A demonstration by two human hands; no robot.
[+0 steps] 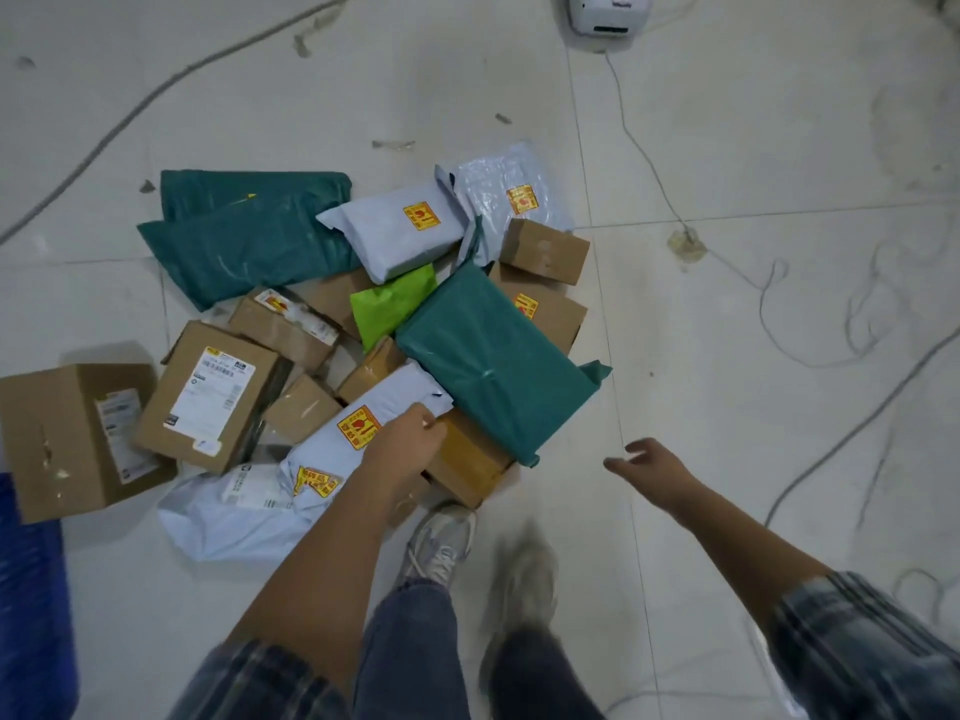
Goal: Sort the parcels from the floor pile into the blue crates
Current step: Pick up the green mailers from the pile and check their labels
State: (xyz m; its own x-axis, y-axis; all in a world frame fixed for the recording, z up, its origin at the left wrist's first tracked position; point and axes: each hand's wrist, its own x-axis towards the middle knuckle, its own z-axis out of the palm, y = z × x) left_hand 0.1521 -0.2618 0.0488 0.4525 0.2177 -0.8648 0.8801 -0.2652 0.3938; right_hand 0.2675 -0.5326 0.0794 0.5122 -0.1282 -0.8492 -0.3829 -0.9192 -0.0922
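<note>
Glossy pale floor tiles point(727, 148), scuffed and smudged. Matt brown cardboard boxes point(208, 392) with white paper labels. Crinkled, faintly shiny plastic mailers: dark green point(493, 356), lime point(389, 304), pale grey point(395, 231). Blue plastic crate point(31, 589). Checked cloth sleeves point(857, 646), denim trousers point(410, 652).

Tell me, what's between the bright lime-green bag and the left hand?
In the head view, a small taped brown box and a pale grey mailer lie between the lime-green bag and the left hand.
</note>
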